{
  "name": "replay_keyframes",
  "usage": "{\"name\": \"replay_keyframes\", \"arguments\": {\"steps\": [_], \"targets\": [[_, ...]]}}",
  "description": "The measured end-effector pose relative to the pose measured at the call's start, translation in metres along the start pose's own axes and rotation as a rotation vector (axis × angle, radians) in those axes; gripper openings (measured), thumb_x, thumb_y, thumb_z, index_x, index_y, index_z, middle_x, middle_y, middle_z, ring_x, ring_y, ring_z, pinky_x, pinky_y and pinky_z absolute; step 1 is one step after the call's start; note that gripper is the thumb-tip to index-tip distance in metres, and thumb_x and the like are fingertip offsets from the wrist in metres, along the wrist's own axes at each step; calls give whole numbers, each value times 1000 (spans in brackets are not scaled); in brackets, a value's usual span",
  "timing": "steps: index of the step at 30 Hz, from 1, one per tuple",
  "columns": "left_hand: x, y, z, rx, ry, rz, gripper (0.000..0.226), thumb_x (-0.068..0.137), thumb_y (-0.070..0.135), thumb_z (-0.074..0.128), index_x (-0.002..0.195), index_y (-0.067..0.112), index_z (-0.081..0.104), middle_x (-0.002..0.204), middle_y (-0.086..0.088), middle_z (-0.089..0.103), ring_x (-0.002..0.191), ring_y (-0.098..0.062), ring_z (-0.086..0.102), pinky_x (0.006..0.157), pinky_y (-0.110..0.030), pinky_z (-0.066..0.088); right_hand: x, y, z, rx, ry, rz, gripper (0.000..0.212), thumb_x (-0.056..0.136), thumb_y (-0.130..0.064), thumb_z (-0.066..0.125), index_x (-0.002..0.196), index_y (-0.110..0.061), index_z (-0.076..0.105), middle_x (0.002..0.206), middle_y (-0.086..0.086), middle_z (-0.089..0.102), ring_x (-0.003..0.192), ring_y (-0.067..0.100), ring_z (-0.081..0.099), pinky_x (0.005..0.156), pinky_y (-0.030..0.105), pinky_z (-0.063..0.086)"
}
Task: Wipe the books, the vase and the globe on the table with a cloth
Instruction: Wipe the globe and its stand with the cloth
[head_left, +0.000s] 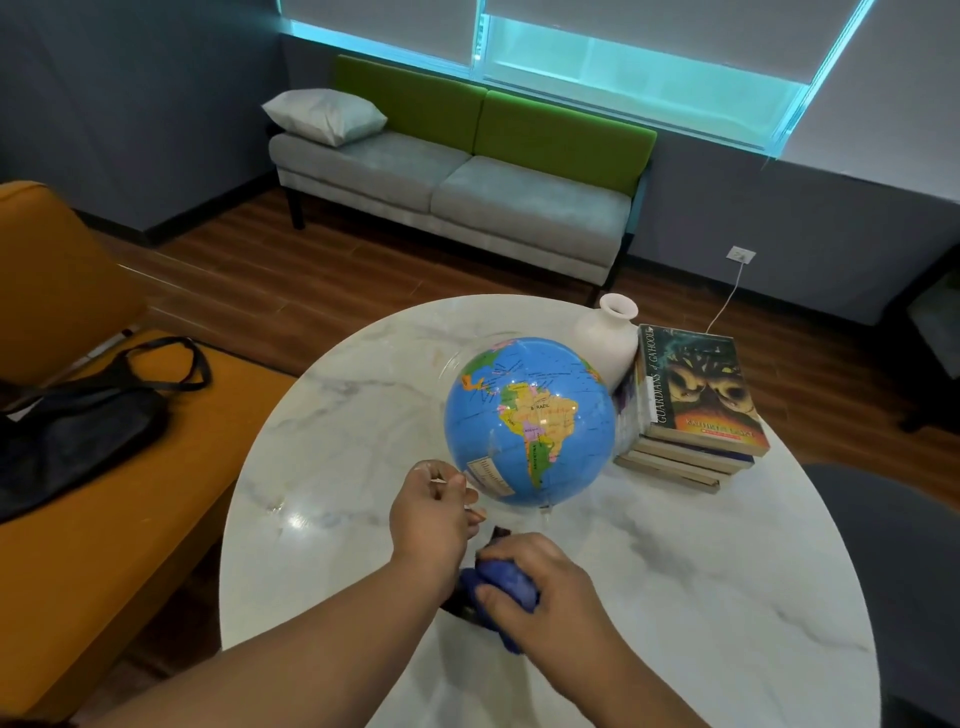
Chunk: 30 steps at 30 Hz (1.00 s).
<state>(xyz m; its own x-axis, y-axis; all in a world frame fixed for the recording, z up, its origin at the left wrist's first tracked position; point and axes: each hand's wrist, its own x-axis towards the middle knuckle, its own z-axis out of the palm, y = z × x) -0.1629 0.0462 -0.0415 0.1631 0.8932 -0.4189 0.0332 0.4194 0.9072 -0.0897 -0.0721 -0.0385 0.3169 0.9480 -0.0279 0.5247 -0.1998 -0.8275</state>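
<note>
Step in hand, likely: globe (530, 421). Your right hand (540, 584) grips the cloth (506, 574); left hand (434, 517) loose, empty, beside the globe. Next: steady it, wipe.

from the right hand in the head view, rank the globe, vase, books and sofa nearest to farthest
From the right hand, which grips the cloth:
1. globe, straight ahead on the table
2. books, ahead and to the right
3. vase, behind the globe, next to the books
4. sofa, off the table, across the room
</note>
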Motion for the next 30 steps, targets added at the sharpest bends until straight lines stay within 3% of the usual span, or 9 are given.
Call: {"name": "replay_keyframes", "arguments": {"steps": [4, 8, 11, 14, 19, 22, 24, 27, 30], "targets": [[-2, 0, -3, 21, -44, 34, 14, 98, 11, 51, 85, 16, 53, 77, -11, 63, 58, -20, 60, 62, -31, 54, -7, 38, -15, -70, 29, 204, 44, 75, -11, 68, 65, -54, 65, 90, -9, 65, 86, 0, 61, 73, 6, 41], [-4, -1, -8, -4, -52, 57, 13, 98, 10, 50, 87, 16, 53, 77, -10, 63, 56, -17, 60, 63, -29, 54, -12, 52, -22, -72, 48, 408, 28, 78, -9, 64, 66, -34, 66, 81, -7, 70, 83, 12, 64, 65, 4, 41], [-2, -3, -7, -21, -45, 62, 13, 98, 9, 49, 87, 16, 51, 77, -10, 62, 56, -18, 59, 59, -25, 54, -3, 22, -15, 44, 261, 186, 16, 78, -22, 69, 87, -35, 66, 94, -15, 67, 91, 3, 61, 74, 5, 41], [-3, -5, -5, -28, -28, 66, 12, 98, 9, 50, 87, 14, 51, 76, -12, 61, 55, -19, 58, 54, -23, 53, -4, 5, 0, -67, -12, -135, 25, 76, -37, 62, 101, -36, 65, 106, -28, 58, 105, -6, 54, 89, 6, 37], [-5, -2, -6, -55, -39, 61, 12, 98, 8, 49, 88, 14, 53, 76, -11, 59, 55, -19, 54, 59, -29, 54, -7, 42, -10, -189, 8, -35, 29, 67, -47, 50, 92, -41, 63, 89, -15, 57, 83, -6, 56, 76, 10, 40], [-2, 0, -7, -41, -34, 63, 12, 97, 9, 51, 87, 15, 54, 77, -11, 60, 55, -18, 56, 61, -30, 55, -13, 43, -5, -220, 37, 31, 17, 71, -36, 55, 73, -50, 64, 92, -10, 58, 83, 2, 58, 72, 6, 40], [-1, 0, -8, -35, -26, 61, 13, 97, 10, 52, 87, 16, 54, 77, -11, 61, 56, -18, 58, 61, -29, 55, -14, 28, 4, -121, 89, -60, 21, 73, -34, 58, 87, -48, 64, 96, -16, 60, 91, -2, 60, 78, 7, 43], [-2, 0, -7, -20, -14, 72, 14, 97, 10, 52, 85, 15, 54, 76, -12, 60, 54, -17, 56, 59, -29, 55, -13, 18, 12, -129, -20, -243, 30, 78, -27, 63, 104, -42, 60, 108, -22, 57, 105, -1, 56, 90, 12, 42], [-4, 3, -4, 25, -31, 99, 14, 97, 9, 52, 85, 14, 55, 75, -11, 58, 56, -20, 55, 57, -30, 53, -11, 32, -2, -212, -49, -158, 26, 74, -32, 59, 99, -40, 62, 99, -24, 51, 96, 2, 57, 83, 21, 47]]}}
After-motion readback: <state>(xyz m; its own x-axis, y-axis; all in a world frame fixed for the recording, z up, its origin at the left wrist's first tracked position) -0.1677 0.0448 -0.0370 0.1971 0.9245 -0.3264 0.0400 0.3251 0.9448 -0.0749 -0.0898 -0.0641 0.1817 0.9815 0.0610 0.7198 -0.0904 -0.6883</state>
